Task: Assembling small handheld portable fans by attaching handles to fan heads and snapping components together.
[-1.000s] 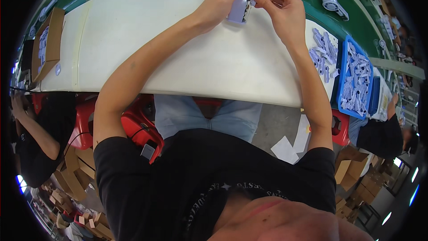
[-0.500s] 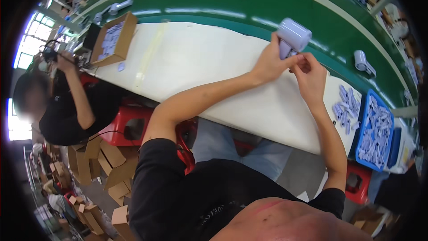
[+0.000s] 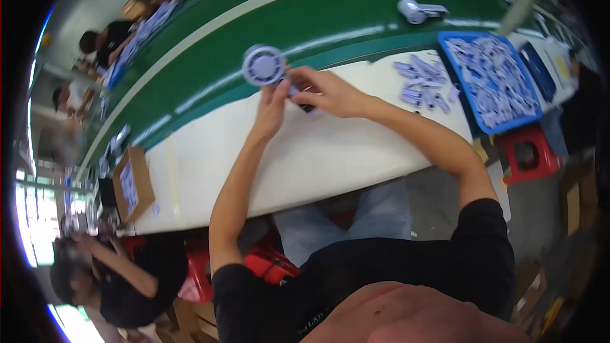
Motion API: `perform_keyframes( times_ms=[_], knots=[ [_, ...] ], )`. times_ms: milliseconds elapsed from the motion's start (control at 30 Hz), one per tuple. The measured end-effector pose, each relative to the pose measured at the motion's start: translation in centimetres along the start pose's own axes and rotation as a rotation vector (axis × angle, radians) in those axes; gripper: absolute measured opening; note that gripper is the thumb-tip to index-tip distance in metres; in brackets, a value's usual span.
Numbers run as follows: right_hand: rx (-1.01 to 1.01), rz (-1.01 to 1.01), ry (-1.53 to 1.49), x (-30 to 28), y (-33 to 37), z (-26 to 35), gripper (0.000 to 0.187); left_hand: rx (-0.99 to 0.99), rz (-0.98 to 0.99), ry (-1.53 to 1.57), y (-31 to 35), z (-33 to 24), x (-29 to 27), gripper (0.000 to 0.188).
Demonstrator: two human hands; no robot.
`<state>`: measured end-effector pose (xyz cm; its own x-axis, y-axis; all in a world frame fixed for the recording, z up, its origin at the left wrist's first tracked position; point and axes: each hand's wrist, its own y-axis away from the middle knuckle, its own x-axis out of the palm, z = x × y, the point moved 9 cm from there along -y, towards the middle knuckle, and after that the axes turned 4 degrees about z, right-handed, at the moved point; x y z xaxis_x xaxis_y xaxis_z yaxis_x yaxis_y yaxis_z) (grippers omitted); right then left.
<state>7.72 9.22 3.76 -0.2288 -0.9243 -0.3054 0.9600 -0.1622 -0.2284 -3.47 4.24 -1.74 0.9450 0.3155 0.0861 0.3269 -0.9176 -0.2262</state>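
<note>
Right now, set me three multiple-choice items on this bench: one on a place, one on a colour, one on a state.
1. Where is the blue tray?
A. To the person's right on the bench
B. On the floor
C. On the red stool

2. What colour is the conveyor belt?
A. Red
B. Green
C. Yellow

3. How is the small round fan held?
A. Lying alone on the belt
B. Between both hands
C. Inside the cardboard box

Key: 1 A, the tray lies at the bench's right end. 2 B, the belt is green. 3 B, the left hand and right hand meet at it.
</note>
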Motion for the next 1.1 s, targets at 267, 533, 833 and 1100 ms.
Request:
perform_keyframes(
  times_ms=[267,533,833,1100],
  knots=[
    [-0.071,-0.076,0.958,-3.8,2.4,-1.1,0.043,0.626,-0.131,-1.057,0.8,-10.4,5.3,0.065],
    [-0.102,0.001,1.081,-1.2,0.9,-2.8,0.025,0.508,0.243,-1.587,0.8,-5.2,8.3,0.05],
    [-0.159,-0.071,1.175,-0.8,1.8,-2.4,0.026,0.529,0.209,-1.858,0.3,-3.9,9.7,0.036],
    [-0.12,0.0,0.83,-2.8,1.9,-3.5,0.036,0.263,0.542,-1.639,-1.5,-4.5,9.5,0.036]
  ],
)
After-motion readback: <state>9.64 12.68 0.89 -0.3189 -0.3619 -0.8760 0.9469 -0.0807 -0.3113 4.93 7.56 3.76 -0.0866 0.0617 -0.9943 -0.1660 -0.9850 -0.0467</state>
